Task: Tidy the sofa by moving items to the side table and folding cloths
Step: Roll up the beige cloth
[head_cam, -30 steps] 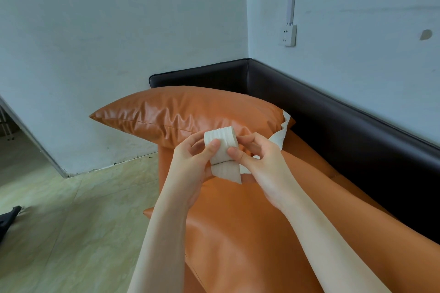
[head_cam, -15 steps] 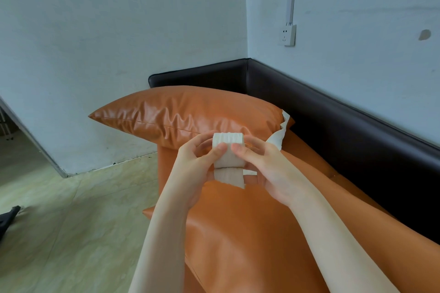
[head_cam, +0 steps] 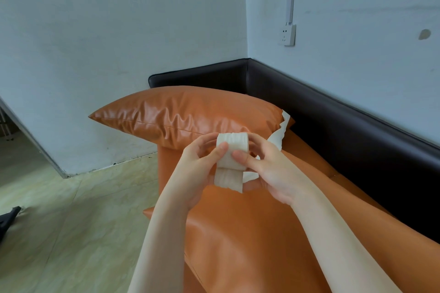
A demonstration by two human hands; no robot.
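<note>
Pale walls meet behind the orange sofa (head_cam: 262, 233). Above its seat, left hand (head_cam: 197, 171) and right hand (head_cam: 273, 171) each hold a narrow grip, thumbs pinching the rolled white cloth (head_cam: 232, 153) before the orange pillow (head_cam: 185, 114).

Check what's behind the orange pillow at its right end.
A crumpled white cloth pokes out behind the orange pillow, against the black sofa back. The pillow hides how far it runs. Both hands grip a rolled white cloth in front.
</note>
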